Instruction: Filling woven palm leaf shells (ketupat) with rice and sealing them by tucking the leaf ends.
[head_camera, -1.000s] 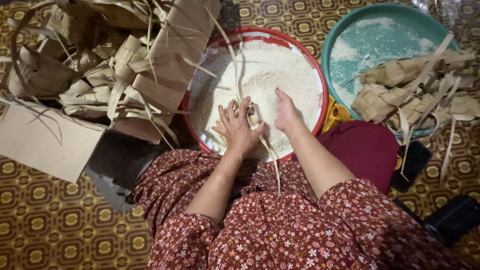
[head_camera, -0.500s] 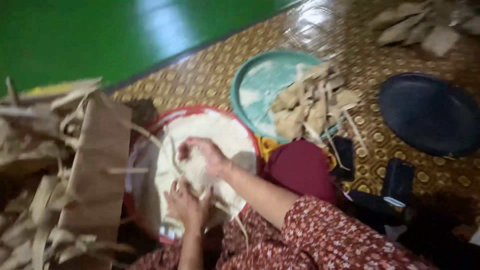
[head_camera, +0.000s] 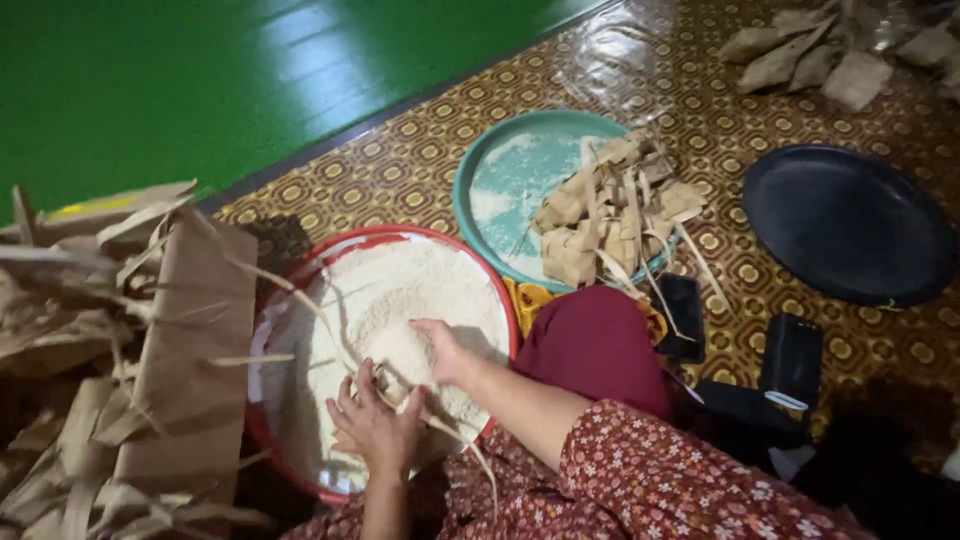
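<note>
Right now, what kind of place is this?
Probably a home floor used for preparing food: a patterned floor mat, a red basin of rice, and a teal tray holding woven leaf pouches.

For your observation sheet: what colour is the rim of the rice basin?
Red, seen in the head view: basin rim.

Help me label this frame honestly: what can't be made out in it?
Head view only:
- Woven leaf pouch: mostly covered by the left hand and right hand over the rice basin; how full it is, unclear.
- Cardboard box of leaf casings: cut off by the left and bottom edges.
- Dark objects beside the maroon cloth: too dim to identify.
- Pile of pouches at the top right: cut off, blurred.
</note>
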